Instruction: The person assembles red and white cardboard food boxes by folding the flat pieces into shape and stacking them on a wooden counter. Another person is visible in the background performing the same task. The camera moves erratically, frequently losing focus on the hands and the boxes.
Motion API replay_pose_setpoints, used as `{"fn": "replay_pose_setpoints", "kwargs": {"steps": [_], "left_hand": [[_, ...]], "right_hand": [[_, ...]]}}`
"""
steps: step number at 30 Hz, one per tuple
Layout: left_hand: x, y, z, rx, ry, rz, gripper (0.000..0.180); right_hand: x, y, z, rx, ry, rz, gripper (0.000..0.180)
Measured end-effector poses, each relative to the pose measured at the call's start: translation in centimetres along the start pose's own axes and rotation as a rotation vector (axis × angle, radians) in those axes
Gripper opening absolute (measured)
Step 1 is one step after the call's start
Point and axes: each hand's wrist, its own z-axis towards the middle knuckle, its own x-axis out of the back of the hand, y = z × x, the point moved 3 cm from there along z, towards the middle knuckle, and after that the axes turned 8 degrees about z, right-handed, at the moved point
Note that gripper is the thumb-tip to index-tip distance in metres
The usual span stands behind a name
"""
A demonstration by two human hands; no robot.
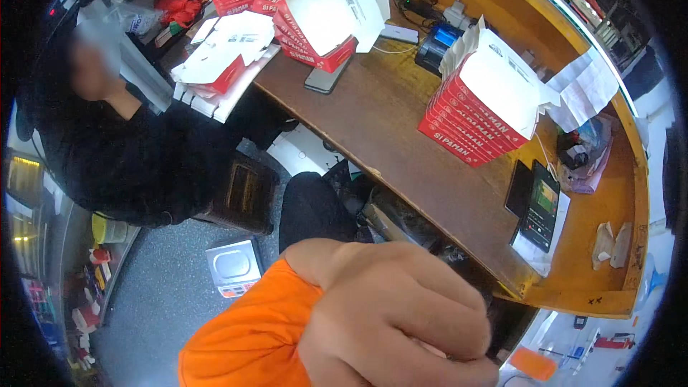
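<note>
Close to the camera, my left hand (401,308) comes in from an orange sleeve (251,330). Its fingers are curled together, with the back of the hand toward me, so whatever they may hold is hidden. My right hand is not in view. Beyond the left hand stands a wooden table (387,129). On its right part rises a stack of red and white folded cardboard boxes (476,118). More red and white boxes (315,29) are piled at the far left end, apart from my hand.
A person in black (136,150) sits at the left, beside flat box pieces (226,50). A grey phone (328,77) and a lit phone (541,208) lie on the table. A dark device with cables (437,46) sits behind. Down on the floor is a small scale (234,265).
</note>
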Motion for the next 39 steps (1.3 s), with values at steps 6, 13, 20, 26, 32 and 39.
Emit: {"fn": "replay_pose_setpoints", "kwargs": {"steps": [6,13,20,26,32,39], "left_hand": [[0.5,0.5,-1.3,0.131,-0.185,0.094,0.014],[5.0,-4.6,-4.4,0.163,-0.832,0.129,0.011],[17.8,-4.8,-12.3,0.646,-1.202,0.926,0.005],[35.0,-6.5,-13.0,1.415,-0.403,1.236,0.025],[56.6,-14.5,-3.2,1.15,0.643,0.682,0.069],[56.8,-20.3,0.6,0.67,0.879,1.088,0.032]], "right_hand": [[-0.1,-0.1,1.1,-0.012,-0.05,-0.09,0.018],[-0.3,2.3,1.7,-0.311,-0.158,0.238,0.023],[-0.2,0.9,1.1,-0.078,-0.074,-0.069,0.02],[-0.1,-0.2,1.0,-0.069,-0.083,-0.117,0.018],[-0.8,2.6,1.2,0.018,-0.131,-0.055,0.016],[0.3,3.1,1.0,-0.118,-0.076,-0.07,0.019]]}}
